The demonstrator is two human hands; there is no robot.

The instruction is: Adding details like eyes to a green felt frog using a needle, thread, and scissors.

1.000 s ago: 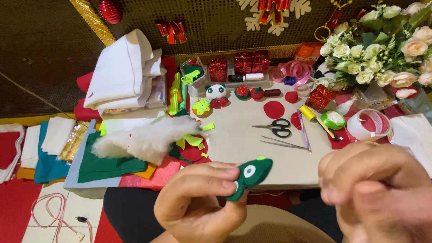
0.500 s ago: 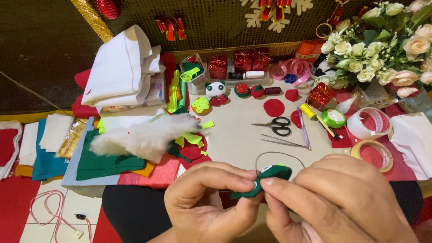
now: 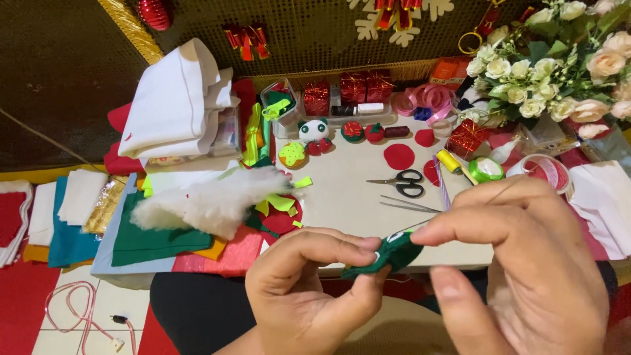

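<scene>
Cluttering a low craft table (image 3: 342, 197), black-handled scissors (image 3: 402, 183) are lying just beyond a small green felt piece (image 3: 389, 254), which the left hand (image 3: 309, 296) is pinching from below while the right hand (image 3: 526, 263) is gripping its upper edge between fingertip and thumb.

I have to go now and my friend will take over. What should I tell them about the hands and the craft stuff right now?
Left hand: pinches the green felt piece from below.
Right hand: fingertips on the piece's top edge; a thin thread runs up from it.
On the table: scissors, white stuffing, red felt circle.
Done: the piece has a white eye on it.
Left: cannot tell how far the stitching is.
</scene>
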